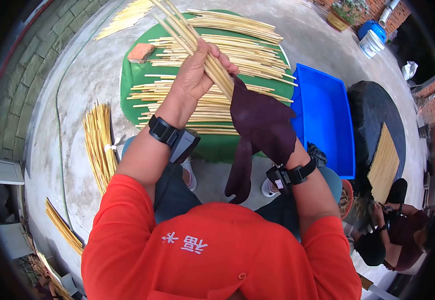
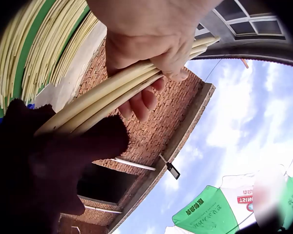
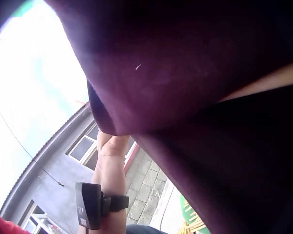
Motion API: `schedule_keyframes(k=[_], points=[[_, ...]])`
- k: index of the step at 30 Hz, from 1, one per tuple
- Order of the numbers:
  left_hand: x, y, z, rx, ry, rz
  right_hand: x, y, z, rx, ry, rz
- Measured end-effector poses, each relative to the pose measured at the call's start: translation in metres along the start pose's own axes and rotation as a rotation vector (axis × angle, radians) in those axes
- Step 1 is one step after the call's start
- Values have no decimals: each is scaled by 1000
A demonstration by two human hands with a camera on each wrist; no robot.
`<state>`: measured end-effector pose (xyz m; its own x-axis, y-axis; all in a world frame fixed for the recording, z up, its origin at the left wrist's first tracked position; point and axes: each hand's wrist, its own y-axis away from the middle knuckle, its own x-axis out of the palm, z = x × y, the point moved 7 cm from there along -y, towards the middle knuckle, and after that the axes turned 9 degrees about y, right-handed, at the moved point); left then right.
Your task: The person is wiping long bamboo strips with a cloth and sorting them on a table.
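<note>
Several pale sticks [image 1: 219, 75] slant upward through the left hand [image 1: 200, 67], whose fingers and thumb curl round them. In the left wrist view this hand [image 2: 146, 34] grips the sticks [image 2: 102, 95] above their lower ends. Dark purple cloth [image 1: 262, 120] wraps those ends and hangs down in a long flap. The right forearm runs up to the cloth, which hides the right hand, so its fingers cannot be made out. Cloth [image 3: 151, 87] fills most of the right wrist view.
Rows of sticks [image 1: 237, 57] and a brick piece [image 1: 141, 52] lie on a green round table [image 1: 132, 82]. A blue tub [image 1: 327, 120] stands at the right, beside a dark round surface [image 1: 365, 100]. Stick bundles [image 1: 97, 145] are at the left. Another person [image 1: 402, 235] is at lower right.
</note>
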<state>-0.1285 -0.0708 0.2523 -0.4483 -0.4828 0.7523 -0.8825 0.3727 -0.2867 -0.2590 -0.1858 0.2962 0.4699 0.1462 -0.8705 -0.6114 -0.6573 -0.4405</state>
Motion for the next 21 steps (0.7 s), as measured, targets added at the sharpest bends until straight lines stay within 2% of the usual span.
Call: schedule_keyframes(k=[1,2,4,6,9,10,12,14,15,17,19,20,21], points=[[4,3,-3,24,-42,-103,2,5,-1,1,-2,-1],[-25,0,-29,114,58,-124,12,9,-2,-19,10,38],[-20,9,-42,174,66,-296,4,7,3,-32,16,87],[-36,14,-58,223,125,-285,2,6,4,-56,347,281],[-60,21,-92,306,223,-289,44,41,-28,-115,175,187],[-65,23,-106,365,268,-291,19,31,-21,-115,174,188],[-75,33,-125,390,320,-294,-5,33,-38,588,-607,441],[-85,40,-146,417,379,-284,89,108,-93,344,-179,508],[-92,45,-163,485,428,-254,88,108,-92,345,-183,508],[-104,60,-189,554,472,-226,69,105,-94,319,113,464],[-103,84,-214,822,337,-308,42,97,-96,287,418,405],[-92,84,-210,830,329,-304,28,91,-96,268,565,367],[-46,86,-199,907,-97,-387,16,87,-95,253,711,332]])
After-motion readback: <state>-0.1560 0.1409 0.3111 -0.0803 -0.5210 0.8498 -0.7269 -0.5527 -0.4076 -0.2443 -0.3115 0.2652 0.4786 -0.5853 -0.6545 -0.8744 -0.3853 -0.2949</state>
